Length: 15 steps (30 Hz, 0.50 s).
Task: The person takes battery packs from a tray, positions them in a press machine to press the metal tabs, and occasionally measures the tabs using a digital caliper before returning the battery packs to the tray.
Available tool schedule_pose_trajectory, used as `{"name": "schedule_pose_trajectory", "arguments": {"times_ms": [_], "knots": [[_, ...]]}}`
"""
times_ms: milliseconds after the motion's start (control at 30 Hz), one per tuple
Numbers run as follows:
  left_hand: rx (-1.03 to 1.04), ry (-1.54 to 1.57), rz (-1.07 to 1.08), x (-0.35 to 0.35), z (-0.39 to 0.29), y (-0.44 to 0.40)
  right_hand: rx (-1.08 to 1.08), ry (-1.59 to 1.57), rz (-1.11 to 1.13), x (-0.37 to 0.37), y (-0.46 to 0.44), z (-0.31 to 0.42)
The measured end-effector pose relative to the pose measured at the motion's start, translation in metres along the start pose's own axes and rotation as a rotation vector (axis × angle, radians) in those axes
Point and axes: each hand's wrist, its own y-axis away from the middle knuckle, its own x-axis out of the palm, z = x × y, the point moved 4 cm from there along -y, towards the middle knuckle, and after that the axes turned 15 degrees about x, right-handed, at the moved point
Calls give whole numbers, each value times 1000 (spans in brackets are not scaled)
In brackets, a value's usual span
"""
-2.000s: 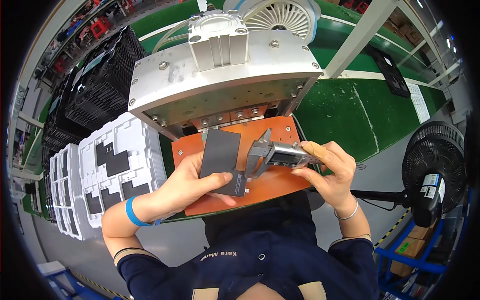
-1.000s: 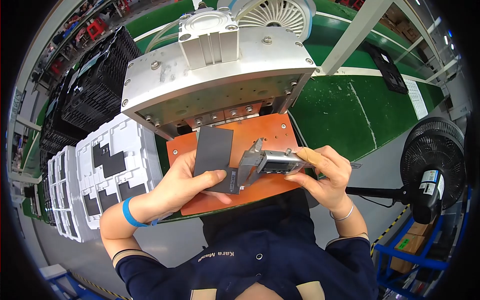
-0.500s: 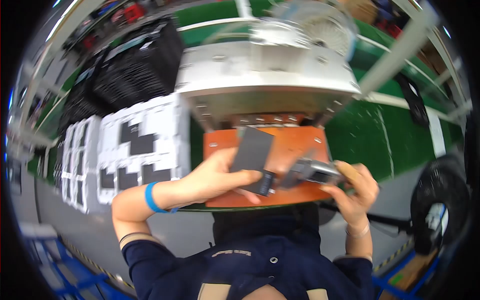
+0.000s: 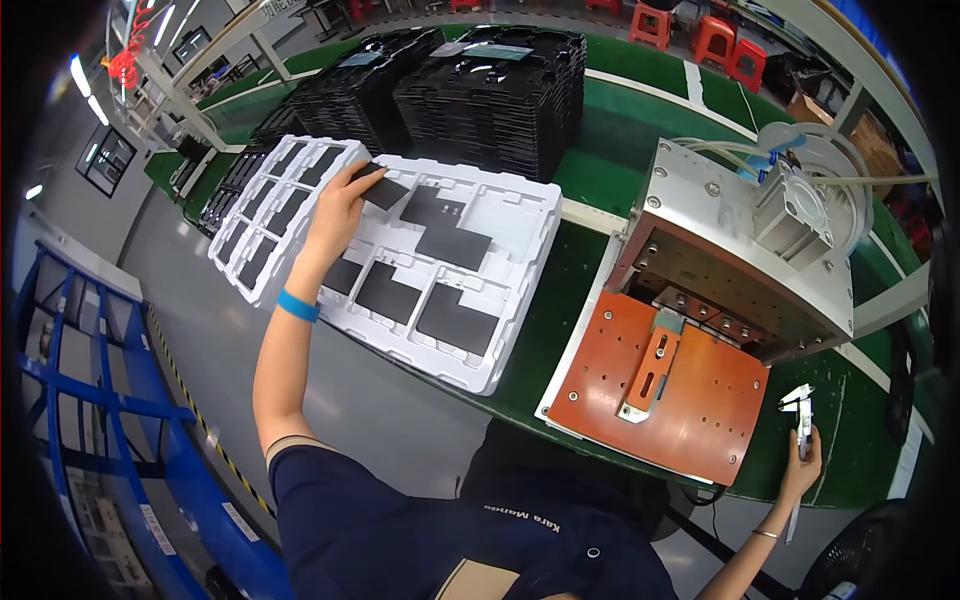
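Note:
My left hand point(image 4: 338, 212) pinches a flat dark rectangular sheet point(image 4: 388, 193) by its edge, over the far left compartment of a white moulded tray point(image 4: 510, 210). Several similar dark pieces point(image 4: 390, 291) lie in that tray's compartments. Off to the right, my right hand point(image 4: 806, 462) is closed round a caliper point(image 4: 803, 408), its jaws pointing away from me above the green bench. Whether the sheet touches the tray I cannot tell.
A metal press point(image 4: 690, 200) with an orange base plate point(image 4: 700, 400) stands right of the tray. Tall stacks of black trays point(image 4: 490, 110) rise behind. Another filled white tray point(image 4: 290, 175) is at the left. A black fan point(image 4: 860, 560) sits at lower right.
My left hand has carried the dark sheet left, from above the orange plate to the white tray. My right hand has moved the caliper away to the right. The view has turned left.

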Motion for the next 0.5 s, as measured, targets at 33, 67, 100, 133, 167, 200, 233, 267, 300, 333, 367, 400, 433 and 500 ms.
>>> {"name": "schedule_pose_trajectory", "arguments": {"times_ms": [33, 67, 100, 133, 167, 200, 233, 267, 300, 333, 367, 400, 433, 500], "knots": [[3, -2, -5, 6, 12, 9, -111, -82, -48, 10, -11, -21], [-7, -19, 58, 14, 21, 16, -109, -86, -55, 10, -9, -17], [-16, -33, 122, 22, 30, 22, -161, 22, -83, 9, -6, -10], [-6, -26, 122, 25, 35, 27, -207, 134, -110, 7, 0, 3], [-55, -41, 145, 27, 39, 33, -183, 166, -115, 7, 8, 16], [-107, -58, 167, 29, 42, 39, -177, 169, -121, 7, 8, 13], [-139, -37, 236, 29, 37, 41, -222, 180, -152, 9, 7, 12], [-140, -37, 236, 28, 29, 42, -270, 191, -180, 11, 7, 13], [-158, -39, 296, 32, 20, 43, -306, 215, -187, 13, 8, 15], [-177, -40, 358, 35, 12, 44, -311, 217, -182, 14, 12, 23], [-220, -57, 361, 37, 12, 45, -229, 214, -147, 15, 14, 30], [-224, -56, 361, 39, 12, 46, -146, 211, -115, 15, 15, 33], [-263, -77, 349, 40, 14, 45, -147, 211, -117, 14, 12, 30], [-290, -96, 333, 45, 18, 42, -318, 399, -170, 15, 9, 26]]}}
